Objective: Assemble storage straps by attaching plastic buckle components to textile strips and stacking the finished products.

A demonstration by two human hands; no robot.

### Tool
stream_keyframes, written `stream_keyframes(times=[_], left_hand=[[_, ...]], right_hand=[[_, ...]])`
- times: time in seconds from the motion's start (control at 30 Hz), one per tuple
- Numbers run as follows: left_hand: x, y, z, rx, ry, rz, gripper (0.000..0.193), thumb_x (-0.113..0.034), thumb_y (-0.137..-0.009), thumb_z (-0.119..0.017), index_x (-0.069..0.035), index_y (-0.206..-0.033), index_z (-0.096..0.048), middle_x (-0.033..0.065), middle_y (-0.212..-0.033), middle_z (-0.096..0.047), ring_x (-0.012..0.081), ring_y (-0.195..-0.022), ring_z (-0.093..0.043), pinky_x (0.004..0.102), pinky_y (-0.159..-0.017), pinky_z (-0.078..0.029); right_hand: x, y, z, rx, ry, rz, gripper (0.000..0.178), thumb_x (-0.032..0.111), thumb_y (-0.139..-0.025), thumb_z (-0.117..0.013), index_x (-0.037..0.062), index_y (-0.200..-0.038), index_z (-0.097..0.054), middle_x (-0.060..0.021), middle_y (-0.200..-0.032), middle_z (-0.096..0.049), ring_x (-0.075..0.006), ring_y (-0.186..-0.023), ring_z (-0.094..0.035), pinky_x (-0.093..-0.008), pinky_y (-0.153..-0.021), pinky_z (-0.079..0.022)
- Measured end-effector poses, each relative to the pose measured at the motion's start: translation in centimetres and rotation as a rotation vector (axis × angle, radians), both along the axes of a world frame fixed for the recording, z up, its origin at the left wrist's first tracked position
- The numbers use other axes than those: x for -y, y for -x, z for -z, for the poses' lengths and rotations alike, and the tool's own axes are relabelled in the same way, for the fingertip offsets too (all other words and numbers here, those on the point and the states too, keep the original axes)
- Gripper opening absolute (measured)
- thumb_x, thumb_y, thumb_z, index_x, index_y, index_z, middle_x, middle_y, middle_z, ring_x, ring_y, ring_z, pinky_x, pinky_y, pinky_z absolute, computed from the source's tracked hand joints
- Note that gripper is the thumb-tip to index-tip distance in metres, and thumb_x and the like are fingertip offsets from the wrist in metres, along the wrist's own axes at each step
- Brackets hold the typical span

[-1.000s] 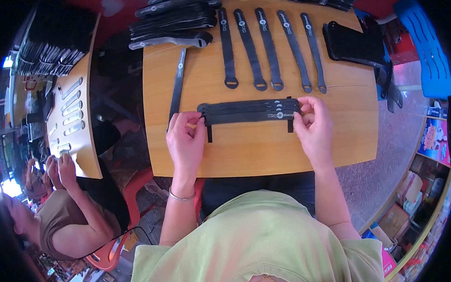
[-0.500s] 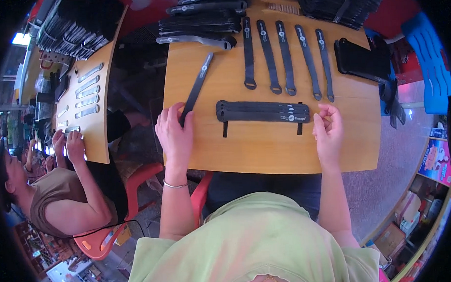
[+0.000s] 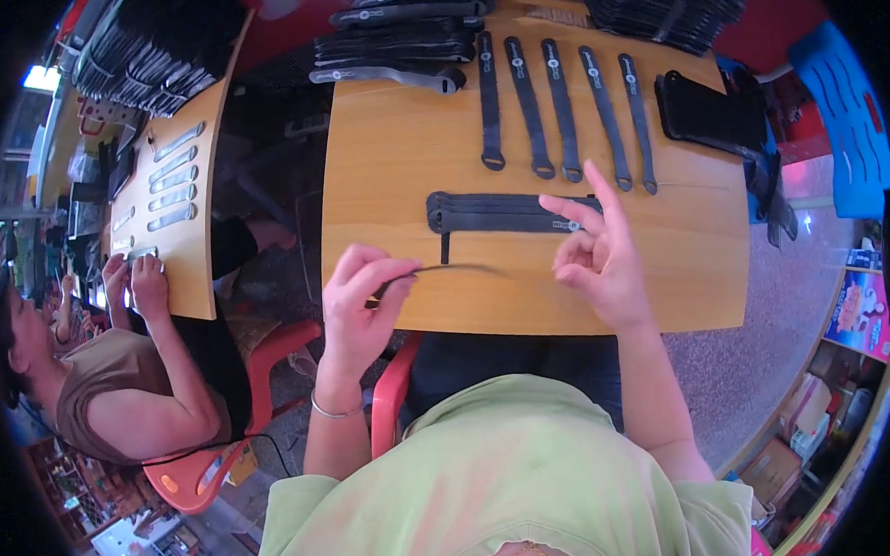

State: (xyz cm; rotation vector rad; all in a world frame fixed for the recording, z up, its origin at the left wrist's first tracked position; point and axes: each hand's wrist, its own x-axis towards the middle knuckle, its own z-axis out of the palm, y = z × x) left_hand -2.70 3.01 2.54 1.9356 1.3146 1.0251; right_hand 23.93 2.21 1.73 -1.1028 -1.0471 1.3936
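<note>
My left hand [image 3: 356, 299] is closed on one end of a black strap [image 3: 452, 268], held nearly edge-on above the table's near side; its free end is blurred. My right hand [image 3: 609, 262] holds nothing, its thumb curled toward some fingers and the others stretched apart. It hovers at the right end of a small stack of straps [image 3: 497, 212], hiding part of that end. The stack lies crosswise, with a narrow black strip [image 3: 445, 247] sticking out from under its left part. Several single straps [image 3: 562, 112] with ring ends lie in a row beyond it.
Piles of black straps [image 3: 398, 52] and a bundled heap [image 3: 666, 15] stand at the far side of the wooden table [image 3: 383, 172]. A black case [image 3: 712, 117] lies at the right edge. Leftward, a person [image 3: 140, 377] sits at another table with straps.
My left hand has drawn the strap nearer and turned it from slanting away to pointing right. My right hand has moved left and its fingers have spread.
</note>
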Motion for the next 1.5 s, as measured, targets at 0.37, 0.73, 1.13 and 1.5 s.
stream_keyframes(times=[0.37, 0.73, 1.13, 1.5], left_hand=[[-0.9, -2.9, 0.1, 0.092, 0.174, 0.081, 0.017, 0.004, -0.072, -0.072, -0.001, -0.087, -0.068, 0.0074, -0.077, -0.058, 0.0159, -0.065, -0.057, 0.0250, -0.056, -0.045], [-1.6, -2.9, 1.4, 0.319, 0.485, 0.110, 0.012, 0.003, -0.082, -0.064, 0.002, -0.094, -0.066, 0.0050, -0.077, -0.062, 0.0120, -0.077, -0.064, 0.0209, -0.065, -0.051], [-2.9, -2.5, 3.8, 0.496, 0.655, -0.109, 0.015, 0.003, -0.088, -0.057, 0.006, -0.102, -0.062, 0.0071, -0.087, -0.061, 0.0136, -0.075, -0.067, 0.0218, -0.069, -0.055], [-3.9, -2.5, 5.0, 0.397, 0.598, -0.175, 0.011, 0.002, -0.087, -0.060, 0.005, -0.097, -0.061, 0.0057, -0.082, -0.064, 0.0107, -0.071, -0.065, 0.0209, -0.063, -0.053]], right_hand=[[1.5, -2.7, 0.0, 0.170, 0.014, -0.264, 0.037, 0.021, -0.085, -0.058, 0.0033, -0.117, -0.059, -0.0070, -0.106, -0.063, -0.0108, -0.079, -0.058, -0.0221, -0.068, -0.046], [2.0, -4.5, 1.4, 0.244, 0.223, -0.014, 0.015, 0.005, -0.089, -0.060, 0.0010, -0.103, -0.063, -0.0007, -0.083, -0.062, -0.0065, -0.070, -0.060, -0.0190, -0.059, -0.046], [1.6, -4.3, 3.3, 0.204, 0.179, 0.202, 0.014, 0.001, -0.087, -0.062, 0.0005, -0.100, -0.063, -0.0014, -0.084, -0.063, -0.0065, -0.069, -0.060, -0.0190, -0.058, -0.047], [1.3, -4.7, 3.7, 0.325, 0.124, 0.257, 0.014, -0.001, -0.085, -0.064, 0.0015, -0.098, -0.059, 0.0007, -0.078, -0.059, -0.0043, -0.066, -0.056, -0.0175, -0.057, -0.044]])
